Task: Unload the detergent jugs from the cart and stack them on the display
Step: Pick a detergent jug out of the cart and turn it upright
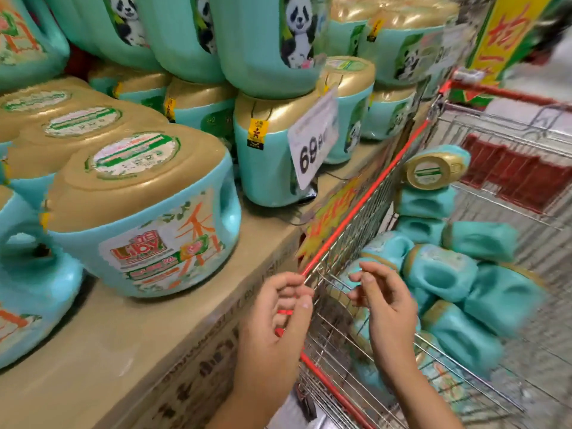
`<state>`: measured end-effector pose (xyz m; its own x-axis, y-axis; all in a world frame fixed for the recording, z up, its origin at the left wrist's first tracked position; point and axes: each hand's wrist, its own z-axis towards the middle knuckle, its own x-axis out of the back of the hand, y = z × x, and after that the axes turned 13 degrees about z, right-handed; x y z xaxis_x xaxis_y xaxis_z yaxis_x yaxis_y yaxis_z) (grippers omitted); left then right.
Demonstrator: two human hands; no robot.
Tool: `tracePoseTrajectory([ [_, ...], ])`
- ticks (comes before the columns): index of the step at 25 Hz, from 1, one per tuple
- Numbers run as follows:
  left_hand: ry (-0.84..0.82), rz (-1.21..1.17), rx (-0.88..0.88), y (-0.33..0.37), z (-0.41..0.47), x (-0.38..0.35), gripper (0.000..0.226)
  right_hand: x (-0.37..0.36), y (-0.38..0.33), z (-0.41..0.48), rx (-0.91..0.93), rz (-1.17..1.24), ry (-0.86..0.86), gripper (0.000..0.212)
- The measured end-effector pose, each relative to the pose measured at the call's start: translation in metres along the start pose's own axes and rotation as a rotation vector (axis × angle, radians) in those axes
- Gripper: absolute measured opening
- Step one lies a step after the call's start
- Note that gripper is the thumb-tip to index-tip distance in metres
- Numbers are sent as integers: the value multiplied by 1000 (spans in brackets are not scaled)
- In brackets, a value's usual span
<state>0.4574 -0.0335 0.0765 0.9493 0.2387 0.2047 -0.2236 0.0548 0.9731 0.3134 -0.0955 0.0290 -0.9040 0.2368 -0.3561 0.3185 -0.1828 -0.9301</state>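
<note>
Teal detergent jugs with gold lids stand stacked on the tan display [130, 329] at left; the nearest stacked jug [142, 218] shows a Liby label. To the right, a wire cart [365, 199] with red trim holds several more teal jugs lying on their sides [442, 274]. One jug in the cart [433, 171] faces me with its gold lid. My left hand [278, 323] hovers by the cart's near corner, fingers curled and apart, holding nothing. Over the cart's rim is my right hand [383, 301], fingers spread and empty, just above the jugs.
A white price tag reading 69 [312, 137] hangs on a jug in the display's middle row. An orange starburst sign [334, 212] sticks to the display's edge beside the cart. A yellow-and-red banner [507, 35] hangs at top right. Bare display surface lies in front of the nearest jug.
</note>
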Motion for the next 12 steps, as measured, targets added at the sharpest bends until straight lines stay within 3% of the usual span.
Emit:
tracePoseTrajectory([
  [5, -283, 104, 133, -33, 54, -88, 17, 106, 6, 51, -99, -110, 290, 21],
  [10, -402, 330, 236, -79, 119, -183, 18, 195, 54, 109, -322, -371, 359, 15],
  [12, -476, 487, 254, -104, 140, -217, 29, 225, 81, 127, -456, -567, 353, 16],
])
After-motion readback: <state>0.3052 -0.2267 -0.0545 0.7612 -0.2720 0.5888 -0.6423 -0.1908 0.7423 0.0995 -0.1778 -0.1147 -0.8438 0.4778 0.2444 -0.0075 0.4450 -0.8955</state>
